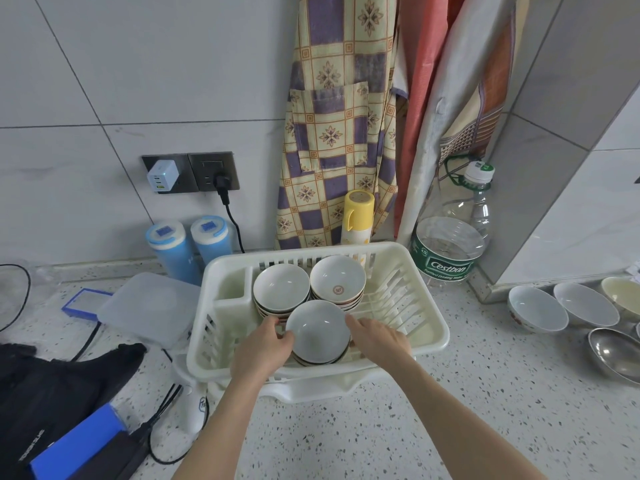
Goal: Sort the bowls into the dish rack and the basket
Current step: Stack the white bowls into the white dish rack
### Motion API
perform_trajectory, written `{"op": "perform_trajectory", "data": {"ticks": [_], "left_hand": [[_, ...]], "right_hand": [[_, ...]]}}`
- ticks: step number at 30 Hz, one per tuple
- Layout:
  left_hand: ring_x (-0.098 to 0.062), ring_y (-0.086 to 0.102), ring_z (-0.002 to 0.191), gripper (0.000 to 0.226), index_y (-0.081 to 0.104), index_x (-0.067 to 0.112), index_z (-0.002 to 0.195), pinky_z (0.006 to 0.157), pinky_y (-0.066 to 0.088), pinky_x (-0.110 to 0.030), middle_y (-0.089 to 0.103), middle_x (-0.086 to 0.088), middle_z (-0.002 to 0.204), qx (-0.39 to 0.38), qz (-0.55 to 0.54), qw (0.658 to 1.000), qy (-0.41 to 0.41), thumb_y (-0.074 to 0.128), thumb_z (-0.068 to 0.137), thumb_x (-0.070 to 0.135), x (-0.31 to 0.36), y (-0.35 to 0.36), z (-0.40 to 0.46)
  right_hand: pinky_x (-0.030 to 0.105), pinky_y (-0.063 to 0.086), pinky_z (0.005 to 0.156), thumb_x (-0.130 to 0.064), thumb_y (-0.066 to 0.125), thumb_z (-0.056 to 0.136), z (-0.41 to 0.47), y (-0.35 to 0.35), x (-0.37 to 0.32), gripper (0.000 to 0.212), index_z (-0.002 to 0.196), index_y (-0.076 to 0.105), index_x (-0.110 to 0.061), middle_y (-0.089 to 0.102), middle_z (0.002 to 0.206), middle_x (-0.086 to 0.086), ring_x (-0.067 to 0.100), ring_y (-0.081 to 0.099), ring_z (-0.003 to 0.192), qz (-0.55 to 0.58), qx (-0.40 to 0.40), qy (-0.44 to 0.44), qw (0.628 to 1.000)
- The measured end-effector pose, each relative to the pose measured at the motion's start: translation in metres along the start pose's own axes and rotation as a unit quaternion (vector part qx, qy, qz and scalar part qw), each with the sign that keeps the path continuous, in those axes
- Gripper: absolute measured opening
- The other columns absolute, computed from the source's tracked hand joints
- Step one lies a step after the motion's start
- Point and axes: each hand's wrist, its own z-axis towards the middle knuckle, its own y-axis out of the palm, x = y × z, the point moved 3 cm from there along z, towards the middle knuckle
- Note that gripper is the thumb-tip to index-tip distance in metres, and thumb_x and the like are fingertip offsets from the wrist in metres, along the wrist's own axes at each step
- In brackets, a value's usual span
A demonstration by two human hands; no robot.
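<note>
Item: hands. I am seeing my left hand (pixel 265 344) curling its fingers (pixel 273 322) round the left rim of the nearest stack of bowls (pixel 318 336), grasping it. My right hand (pixel 375 337) is holding the right rim of the same stack, fingers bent over the edge; both are clasping it between them.

Item: dish rack (pixel 426 327). I am looking at a cream plastic rack sitting on the speckled countertop (pixel 467 410), long axis running left to right, with a drip tray (pixel 311 386) showing beneath its near edge. The held stack is sitting inside, against the near wall, mouth facing up. Behind it, a second stack (pixel 281 288) is standing at the left and a third stack (pixel 337 280), with a red mark in its top bowl, at the right, both mouth up and touching the held one.

Item: surroundings. Two white bowls (pixel 538 308) and a steel bowl (pixel 614 353) are waiting well apart at the right. A large clear water bottle (pixel 453 233) is standing just behind the rack's right corner, a yellow flask (pixel 358 218) behind its far wall, two blue canisters (pixel 188 245) at its left rear. A translucent lid (pixel 149 306) is lying beside the rack's left wall. A patterned apron (pixel 339 126) is hanging on the tiled wall.
</note>
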Motion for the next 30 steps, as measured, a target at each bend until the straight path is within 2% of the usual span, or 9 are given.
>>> {"op": "perform_trajectory", "data": {"ticks": [2,4,6,11,15,22,25,27,30], "left_hand": [[-0.020,0.066,0.095,0.036,0.054,0.029,0.113,0.079,0.047,-0.034,0.068,0.007,0.103,-0.024,0.014,1.000,-0.008,0.037,0.088,0.048,0.001,0.002,0.001],[-0.017,0.066,0.087,0.029,0.055,0.025,0.091,0.074,0.046,-0.033,0.068,0.005,0.091,-0.045,0.017,0.999,-0.012,0.034,0.088,0.045,0.001,0.003,0.002],[-0.015,0.065,0.083,0.029,0.055,0.024,0.085,0.072,0.044,-0.032,0.068,0.006,0.086,-0.053,0.016,0.998,-0.016,0.034,0.089,0.043,0.001,0.004,0.004],[-0.017,0.065,0.085,0.028,0.057,0.027,0.092,0.076,0.045,-0.034,0.067,0.008,0.089,-0.053,0.008,0.998,-0.024,0.033,0.087,0.042,0.000,0.004,0.007],[-0.019,0.066,0.089,0.032,0.057,0.029,0.103,0.081,0.046,-0.036,0.068,0.009,0.090,-0.045,0.006,0.998,-0.032,0.033,0.087,0.042,0.000,0.003,0.005],[-0.019,0.068,0.086,0.030,0.056,0.028,0.098,0.090,0.050,-0.040,0.068,0.006,0.090,-0.050,-0.017,0.998,-0.035,0.032,0.086,0.042,0.005,-0.001,-0.001],[-0.023,0.068,0.095,0.041,0.056,0.027,0.118,0.092,0.051,-0.042,0.068,0.004,0.106,-0.045,-0.023,0.998,-0.038,0.034,0.088,0.045,0.007,-0.004,-0.005],[-0.025,0.067,0.101,0.050,0.052,0.029,0.130,0.095,0.051,-0.043,0.068,0.001,0.115,-0.038,-0.030,0.998,-0.041,0.034,0.089,0.051,0.008,-0.006,-0.007],[-0.026,0.064,0.101,0.046,0.053,0.029,0.128,0.093,0.051,-0.043,0.068,0.002,0.110,-0.005,-0.054,0.998,-0.036,0.037,0.091,0.052,0.009,-0.007,-0.011]], "right_hand": [[0.036,0.035,0.076,-0.049,0.023,0.090,0.001,0.000,0.000,0.051,0.089,0.065,-0.019,0.066,0.091,0.000,0.022,0.058,0.091,-0.010,-0.027,0.004,1.000],[0.036,0.036,0.080,-0.044,0.026,0.088,0.002,0.000,-0.001,0.047,0.094,0.067,-0.021,0.070,0.095,-0.003,0.020,0.061,0.093,-0.003,-0.054,0.015,0.998],[0.035,0.036,0.083,-0.041,0.029,0.089,0.003,-0.001,0.000,0.044,0.097,0.067,-0.022,0.073,0.097,-0.007,0.016,0.065,0.093,0.023,-0.077,0.028,0.996],[0.030,0.033,0.073,-0.039,0.034,0.092,0.000,-0.006,0.000,0.040,0.098,0.070,-0.021,0.074,0.096,-0.015,0.008,0.070,0.086,0.069,-0.097,0.042,0.992],[0.032,0.031,0.080,-0.037,0.036,0.093,-0.002,-0.006,-0.001,0.039,0.099,0.070,-0.020,0.074,0.101,-0.015,0.008,0.069,0.089,0.063,-0.106,0.037,0.992],[0.032,0.030,0.078,-0.036,0.035,0.091,0.000,-0.005,-0.001,0.039,0.099,0.070,-0.020,0.074,0.099,-0.013,0.008,0.068,0.087,0.038,-0.113,0.035,0.992],[0.034,0.032,0.080,-0.037,0.031,0.090,0.003,-0.001,-0.001,0.039,0.090,0.066,-0.021,0.074,0.098,-0.007,0.017,0.065,0.095,0.023,-0.091,0.023,0.995],[0.037,0.035,0.087,-0.044,0.024,0.091,0.001,-0.001,-0.002,0.047,0.091,0.065,-0.020,0.070,0.101,-0.001,0.023,0.061,0.099,0.017,-0.058,0.014,0.998],[0.038,0.032,0.083,-0.047,0.020,0.093,-0.005,-0.003,-0.003,0.048,0.076,0.056,-0.020,0.064,0.094,0.003,0.024,0.056,0.094,0.029,-0.003,0.003,1.000]]}}
